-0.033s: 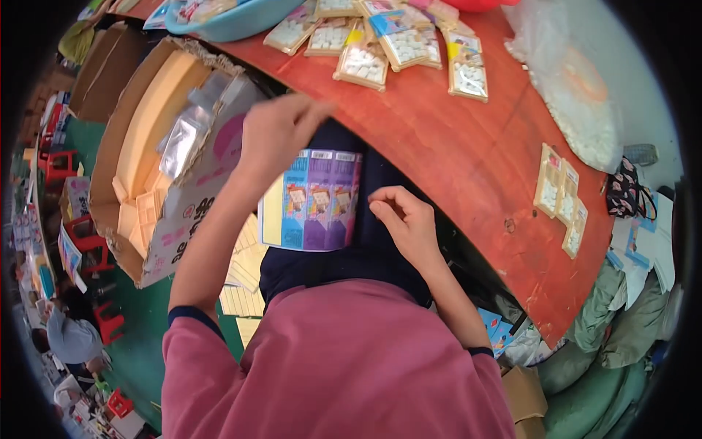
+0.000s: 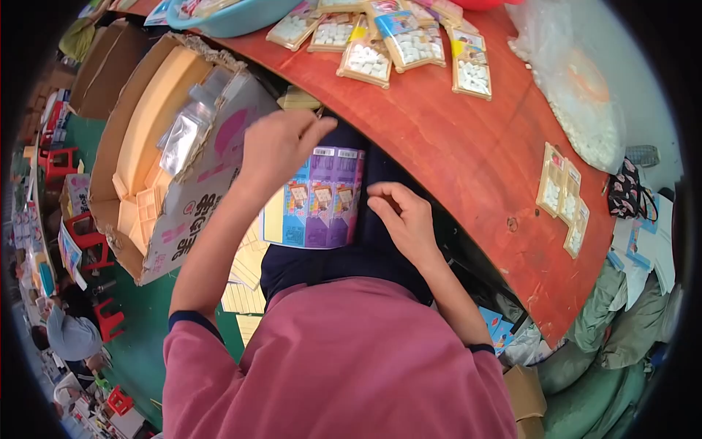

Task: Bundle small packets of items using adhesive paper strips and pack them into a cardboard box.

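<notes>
A sheet of blue and purple printed labels (image 2: 322,201) lies across my lap, with a bare pale yellow strip on its left side. My left hand (image 2: 281,143) hovers over the sheet's far left corner, its fingers curled and thumb stretched toward the fingertips. Just beyond it, by the table edge, a pale yellowish pack (image 2: 298,99) shows, partly out of sight. Beside the sheet's right edge is my right hand (image 2: 402,219), thumb and forefinger brought close together. Anything small between the fingers of either hand cannot be made out.
On the red table (image 2: 468,175) lie several packs with white pieces (image 2: 365,62), three more packs (image 2: 561,197) at right, and a clear bag of white pieces (image 2: 592,117). A blue basin (image 2: 234,18) stands at far left. An open carton (image 2: 168,146) holds pale orange trays.
My left hand has drawn slightly toward me, and the pale pack beyond it has come into sight. My right hand has hardly moved.
</notes>
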Available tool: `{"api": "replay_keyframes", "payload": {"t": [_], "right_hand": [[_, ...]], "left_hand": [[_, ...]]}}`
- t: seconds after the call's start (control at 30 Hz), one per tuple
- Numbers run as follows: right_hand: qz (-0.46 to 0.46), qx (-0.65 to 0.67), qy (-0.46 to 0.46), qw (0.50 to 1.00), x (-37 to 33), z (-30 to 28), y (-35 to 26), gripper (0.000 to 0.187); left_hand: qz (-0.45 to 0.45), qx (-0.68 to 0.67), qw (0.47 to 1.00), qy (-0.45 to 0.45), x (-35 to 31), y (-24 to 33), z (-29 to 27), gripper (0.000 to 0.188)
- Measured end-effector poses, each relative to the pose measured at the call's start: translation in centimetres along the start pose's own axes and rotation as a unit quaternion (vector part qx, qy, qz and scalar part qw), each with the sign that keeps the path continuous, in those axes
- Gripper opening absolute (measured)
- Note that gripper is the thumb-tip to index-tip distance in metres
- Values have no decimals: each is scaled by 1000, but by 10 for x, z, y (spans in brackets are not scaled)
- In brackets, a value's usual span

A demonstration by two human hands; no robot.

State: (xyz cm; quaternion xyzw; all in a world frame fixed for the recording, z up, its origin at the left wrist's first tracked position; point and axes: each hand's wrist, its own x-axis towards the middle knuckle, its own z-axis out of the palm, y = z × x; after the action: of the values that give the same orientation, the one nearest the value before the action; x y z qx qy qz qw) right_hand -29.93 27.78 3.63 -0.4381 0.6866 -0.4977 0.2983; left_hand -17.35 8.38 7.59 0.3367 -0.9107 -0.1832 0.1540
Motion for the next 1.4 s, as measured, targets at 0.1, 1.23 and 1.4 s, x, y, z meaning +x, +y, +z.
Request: {"api": "replay_keyframes", "payload": {"t": [0.1, 1.23, 1.4], "right_hand": [[-101, -38, 29, 994, 15, 22, 14, 15], [-454, -307, 51, 835, 73, 99, 2, 22], [-451, -242, 42, 858, 58, 72, -2, 19]], "left_hand": [[116, 75, 987, 84, -36, -30, 23, 28], [-272, -483, 828, -91, -60, -80, 17, 25], [-210, -383, 896, -76, -49, -82, 28, 23]]}}
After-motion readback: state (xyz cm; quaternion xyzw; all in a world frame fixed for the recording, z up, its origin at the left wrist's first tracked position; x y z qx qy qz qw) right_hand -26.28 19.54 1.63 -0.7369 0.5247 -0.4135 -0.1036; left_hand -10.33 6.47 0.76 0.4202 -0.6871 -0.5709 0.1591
